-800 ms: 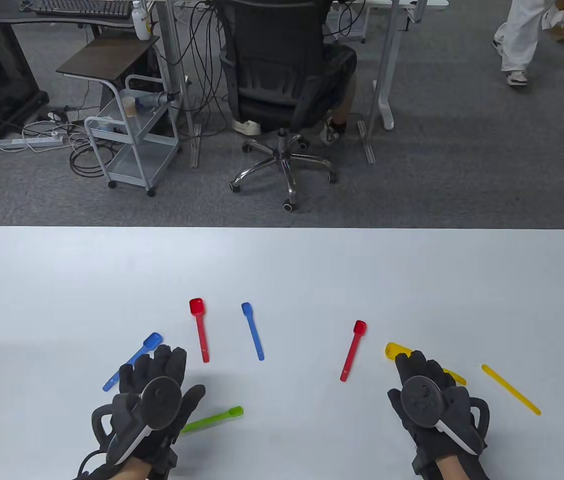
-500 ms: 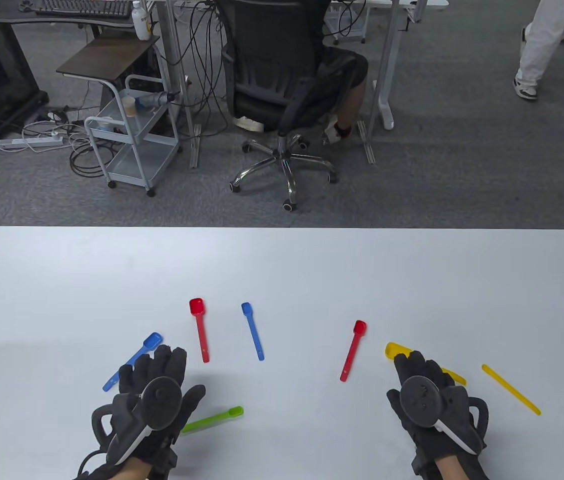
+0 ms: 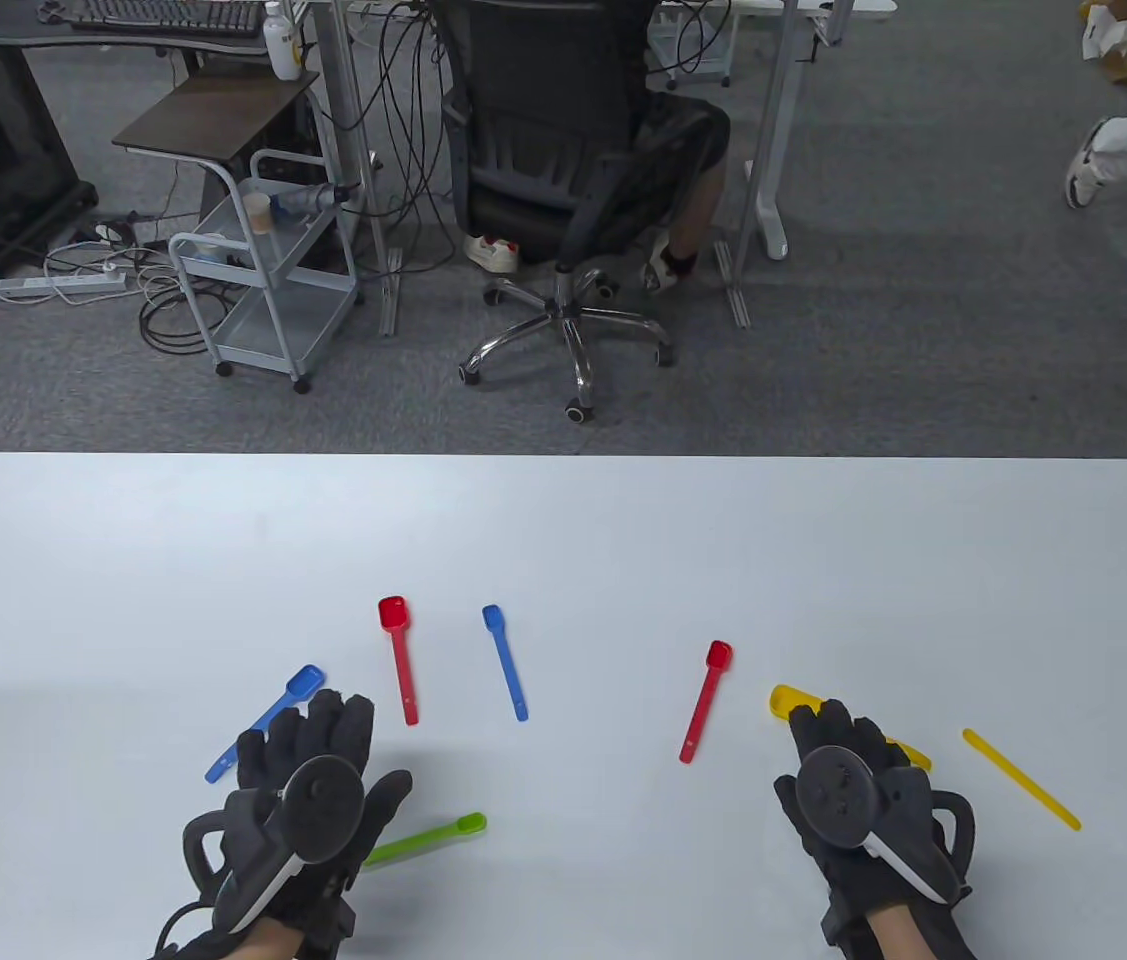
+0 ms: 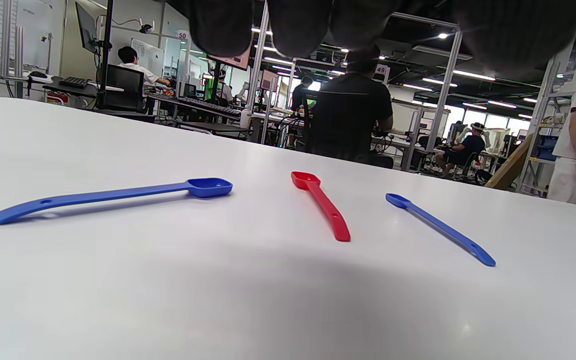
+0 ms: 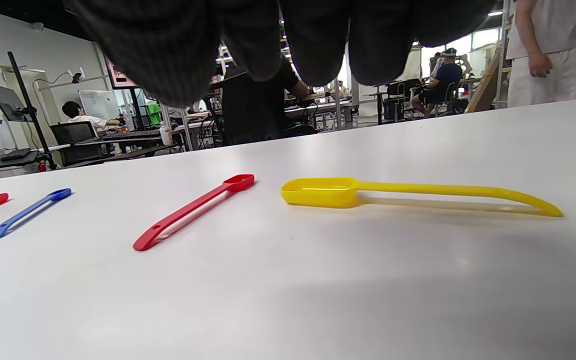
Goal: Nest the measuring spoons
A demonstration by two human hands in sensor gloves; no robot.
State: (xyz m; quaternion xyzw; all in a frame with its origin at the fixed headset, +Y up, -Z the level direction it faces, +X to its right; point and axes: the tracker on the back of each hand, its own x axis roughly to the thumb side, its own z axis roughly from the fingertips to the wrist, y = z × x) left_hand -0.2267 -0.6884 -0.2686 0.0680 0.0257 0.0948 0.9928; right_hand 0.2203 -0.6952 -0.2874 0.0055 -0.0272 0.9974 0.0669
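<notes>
Several measuring spoons lie apart on the white table [image 3: 563,520]. At left: a blue spoon [image 3: 268,718] [image 4: 113,195], a red spoon [image 3: 400,657] [image 4: 323,205], a thin blue spoon [image 3: 505,660] [image 4: 440,229] and a green spoon [image 3: 428,838]. At right: a red spoon [image 3: 705,698] [image 5: 193,210], a large yellow spoon [image 3: 788,701] [image 5: 408,192] and a thin yellow spoon [image 3: 1020,778]. My left hand [image 3: 308,745] hovers flat over the table between the blue and green spoons, holding nothing. My right hand [image 3: 838,740] hovers above the large yellow spoon's handle, holding nothing.
Beyond the table's far edge is an office floor with a swivel chair [image 3: 563,180], a seated person, a metal cart [image 3: 263,280] and desk legs. A person walks at the far right [image 3: 1123,150].
Both hands and all spoons stay where they were. Only the person in the background walks off to the right, and the seated person's feet shift.
</notes>
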